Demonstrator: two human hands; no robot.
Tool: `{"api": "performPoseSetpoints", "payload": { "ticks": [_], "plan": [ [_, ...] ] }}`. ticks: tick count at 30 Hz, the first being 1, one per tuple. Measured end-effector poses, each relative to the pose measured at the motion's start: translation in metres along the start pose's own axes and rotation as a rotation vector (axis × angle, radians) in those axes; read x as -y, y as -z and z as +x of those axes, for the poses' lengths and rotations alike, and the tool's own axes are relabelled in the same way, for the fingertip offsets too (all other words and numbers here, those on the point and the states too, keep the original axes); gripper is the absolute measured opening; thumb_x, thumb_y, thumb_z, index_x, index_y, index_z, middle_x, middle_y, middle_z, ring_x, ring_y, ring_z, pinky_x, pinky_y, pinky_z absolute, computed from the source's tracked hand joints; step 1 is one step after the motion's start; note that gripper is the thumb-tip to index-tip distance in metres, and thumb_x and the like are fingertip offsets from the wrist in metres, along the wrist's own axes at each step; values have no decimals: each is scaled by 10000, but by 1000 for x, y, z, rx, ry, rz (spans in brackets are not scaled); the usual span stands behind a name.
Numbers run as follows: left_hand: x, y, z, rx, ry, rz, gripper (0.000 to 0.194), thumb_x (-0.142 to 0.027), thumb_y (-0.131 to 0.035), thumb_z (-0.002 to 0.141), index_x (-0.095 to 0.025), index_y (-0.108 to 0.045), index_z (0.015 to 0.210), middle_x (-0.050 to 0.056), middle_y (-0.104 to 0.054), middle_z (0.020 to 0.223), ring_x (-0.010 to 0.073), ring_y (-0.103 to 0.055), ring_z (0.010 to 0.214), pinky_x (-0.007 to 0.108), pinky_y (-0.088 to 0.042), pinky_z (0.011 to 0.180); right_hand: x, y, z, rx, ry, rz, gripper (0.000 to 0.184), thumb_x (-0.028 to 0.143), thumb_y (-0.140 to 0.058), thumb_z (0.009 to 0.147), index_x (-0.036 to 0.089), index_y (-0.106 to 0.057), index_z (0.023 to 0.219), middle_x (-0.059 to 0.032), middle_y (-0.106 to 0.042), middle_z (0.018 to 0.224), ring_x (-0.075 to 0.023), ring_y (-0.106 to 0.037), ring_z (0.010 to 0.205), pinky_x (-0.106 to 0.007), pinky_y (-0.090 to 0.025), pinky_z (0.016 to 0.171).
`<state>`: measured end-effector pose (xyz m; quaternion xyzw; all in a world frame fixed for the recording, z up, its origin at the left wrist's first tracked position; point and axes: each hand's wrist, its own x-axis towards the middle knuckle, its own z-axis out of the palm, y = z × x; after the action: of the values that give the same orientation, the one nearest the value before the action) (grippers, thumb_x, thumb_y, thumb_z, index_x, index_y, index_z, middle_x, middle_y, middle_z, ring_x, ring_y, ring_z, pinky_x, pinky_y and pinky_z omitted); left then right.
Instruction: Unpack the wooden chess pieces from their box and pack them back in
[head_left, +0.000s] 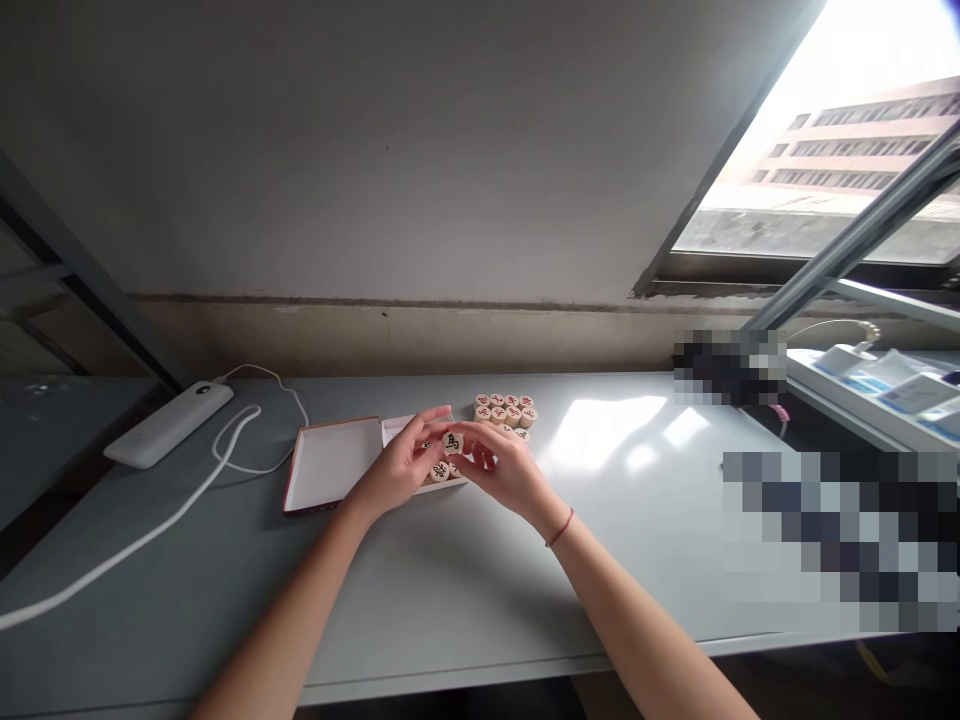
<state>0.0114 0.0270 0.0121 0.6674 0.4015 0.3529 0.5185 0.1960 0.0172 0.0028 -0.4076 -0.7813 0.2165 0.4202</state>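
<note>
The left hand (397, 462) and right hand (499, 468) meet at a Chinese chess piece (451, 442), fingertips together; which hand clamps it is unclear. They hide most of the box tray (397, 430) beneath.

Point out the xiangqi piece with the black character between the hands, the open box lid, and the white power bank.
xiangqi piece (452, 442): head view, on its black-inked face.
box lid (330, 463): head view, on its white inner surface.
white power bank (169, 424): head view, on its top face.
</note>
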Motion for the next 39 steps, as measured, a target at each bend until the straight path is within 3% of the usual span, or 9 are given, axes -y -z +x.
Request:
{"api": "performPoseSetpoints", "payload": {
  "ticks": [9,12,15,17,19,22,24,33,39],
  "plan": [
    [2,-4,2,-27,-51,67,395,-341,-423,942,-265,-415,1330,73,-580,1272,155,-632,885,250,-554,652,-2,4,1,-29,2,-85,233,290,-547,870,251,-600,1094,-1,-547,755,-104,-473,569,-242,-448,591],
    [4,-2,4,-97,-93,219,341,-299,-384,947,-253,-492,1268,45,-632,1174,164,-624,971,280,-542,787,-14,26,2,-120,-52,-154,217,274,-561,834,221,-589,1042,-8,-554,768,-103,-457,566,-241,-427,576],
    [4,0,5,-156,-130,368,317,-247,-360,938,-233,-572,1174,37,-655,1119,172,-611,1025,302,-512,873,-31,56,0,-224,-230,-236,237,300,-585,787,217,-561,1008,18,-527,715,-99,-439,543,-231,-407,544],
    [4,2,6,-180,-145,415,324,-219,-349,927,-225,-594,1139,39,-657,1109,174,-610,1028,306,-507,882,-41,70,-3,-189,-344,-309,222,312,-591,766,225,-567,968,24,-533,720,-91,-428,523,-226,-394,525],
    [5,4,6,-195,-151,443,328,-201,-345,919,-224,-609,1113,38,-656,1110,174,-609,1031,310,-501,894,-47,77,-7,-71,-412,-356,176,316,-589,759,227,-583,910,12,-568,771,-89,-448,528,-227,-396,524],
    [6,6,6,-197,-153,471,325,-185,-356,907,-229,-628,1081,32,-654,1119,178,-602,1040,319,-488,919,-51,75,-10,101,-443,-396,125,312,-587,759,227,-603,849,-8,-622,855,-108,-511,589,-242,-423,575],
    [5,6,6,-187,-147,481,328,-174,-359,898,-228,-637,1065,30,-655,1115,180,-603,1032,324,-484,923,-52,71,-10,140,-453,-429,129,301,-579,765,232,-615,868,-14,-641,886,-123,-537,625,-255,-433,606],
    [7,7,7,-175,-150,497,318,-180,-369,881,-230,-651,1018,22,-668,1093,184,-620,996,310,-505,875,-52,61,-9,141,-532,-517,248,236,-575,750,233,-540,996,-12,-666,851,-128,-507,557,-237,-348,501],
    [12,9,8,-190,-200,594,317,-156,-360,880,-219,-646,1003,24,-675,1069,176,-626,974,296,-504,855,-54,59,-8,158,-519,-528,187,198,-539,760,225,-499,940,-12,-639,789,-151,-527,621,-237,-343,525]
  ]
}}
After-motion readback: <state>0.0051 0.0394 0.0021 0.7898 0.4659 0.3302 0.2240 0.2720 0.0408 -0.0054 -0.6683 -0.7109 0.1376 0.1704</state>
